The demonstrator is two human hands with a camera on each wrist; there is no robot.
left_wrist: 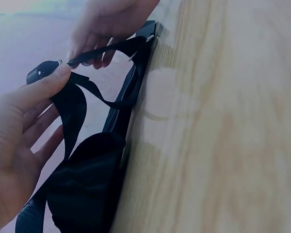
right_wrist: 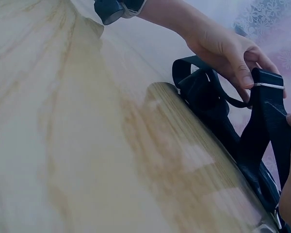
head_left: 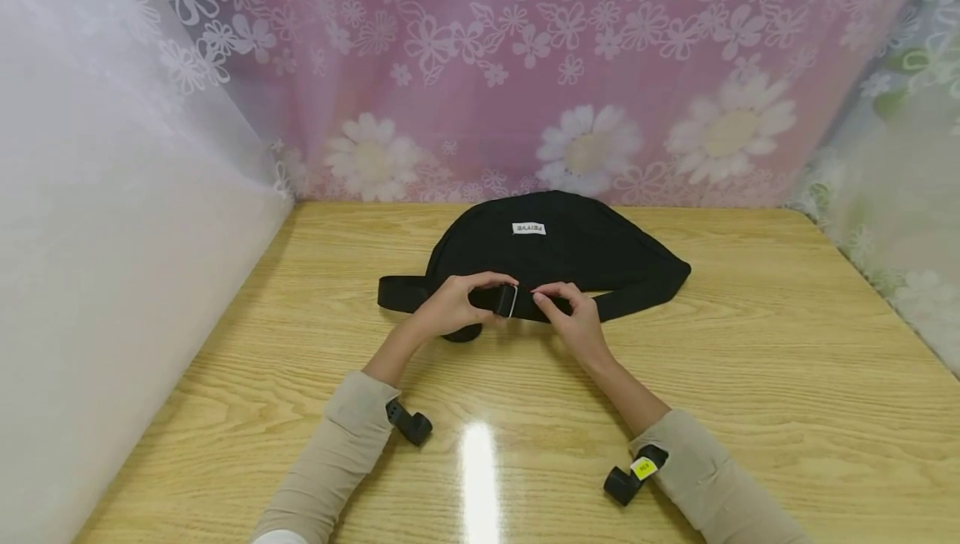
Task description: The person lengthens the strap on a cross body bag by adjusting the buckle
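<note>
Head: bag on table, label only here; left hand pinching strap at buckle, right hand pinching strap too; left wrist: zip; right wrist: silver bar across strap; woodgrain tabletop, floral curtain behind.

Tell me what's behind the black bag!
A pink flowery curtain. The black bag covers part of the back edge of the table, so that bit can't be seen.

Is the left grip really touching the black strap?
Touching. The right wrist view shows the left grip on the strap: the thumb meets one edge near the fold, and a finger shows past the other.
</note>
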